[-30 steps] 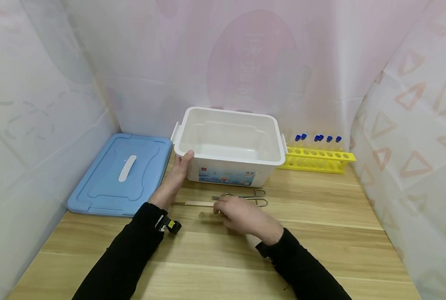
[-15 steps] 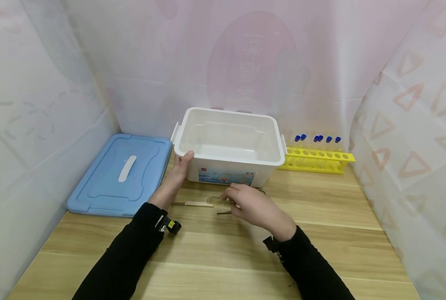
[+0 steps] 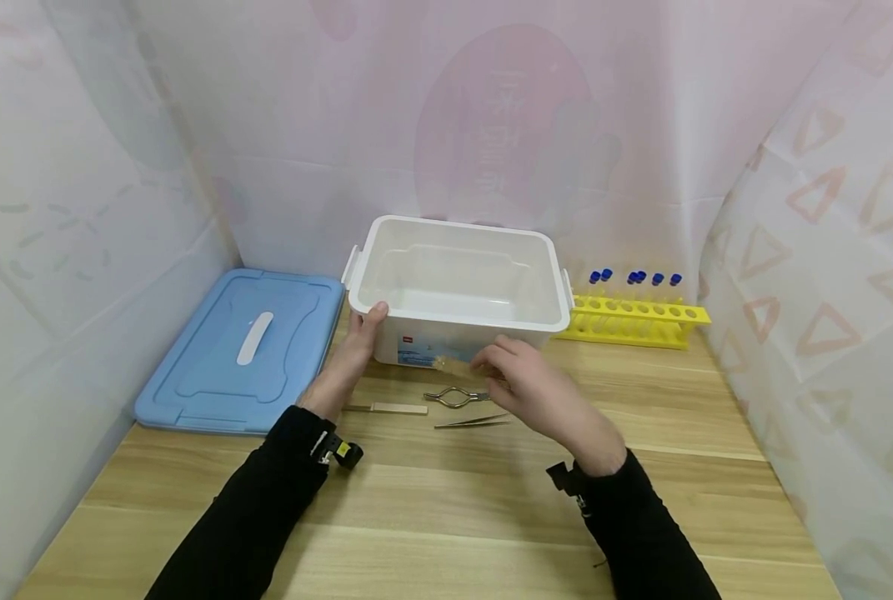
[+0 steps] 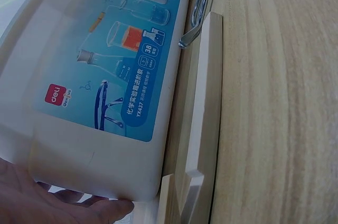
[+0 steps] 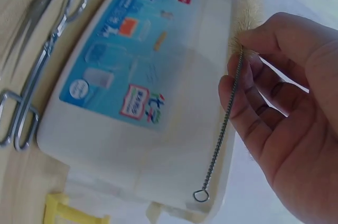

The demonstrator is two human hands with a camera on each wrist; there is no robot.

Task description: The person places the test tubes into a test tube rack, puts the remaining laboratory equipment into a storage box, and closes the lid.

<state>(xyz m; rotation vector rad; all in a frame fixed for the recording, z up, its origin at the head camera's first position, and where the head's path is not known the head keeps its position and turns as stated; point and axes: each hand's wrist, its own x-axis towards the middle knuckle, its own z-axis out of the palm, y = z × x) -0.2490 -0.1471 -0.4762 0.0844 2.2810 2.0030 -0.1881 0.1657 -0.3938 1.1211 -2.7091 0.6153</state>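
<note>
A test tube brush (image 5: 248,12) with pale bristles and a twisted wire stem is pinched between the thumb and fingers of my right hand (image 3: 544,396). The brush is raised in front of the white storage box (image 3: 461,312), its bristles pointing left in the head view. My left hand (image 3: 347,357) grips the box at its left front corner, thumb up at the rim. On the table before the box lie metal crucible tongs (image 3: 455,398), tweezers (image 3: 472,423) and a wooden test tube clamp (image 4: 203,108).
Left of the box lies its blue lid (image 3: 213,367) with a white handle. A yellow test tube rack (image 3: 634,333) with several blue-capped tubes stands to the right. Patterned curtains (image 3: 303,108) close off the back and sides of the wooden table (image 3: 446,525).
My right hand has lifted the brush off the table, up and to the right toward the box front, uncovering the tweezers and part of the tongs. The left hand stays put.
</note>
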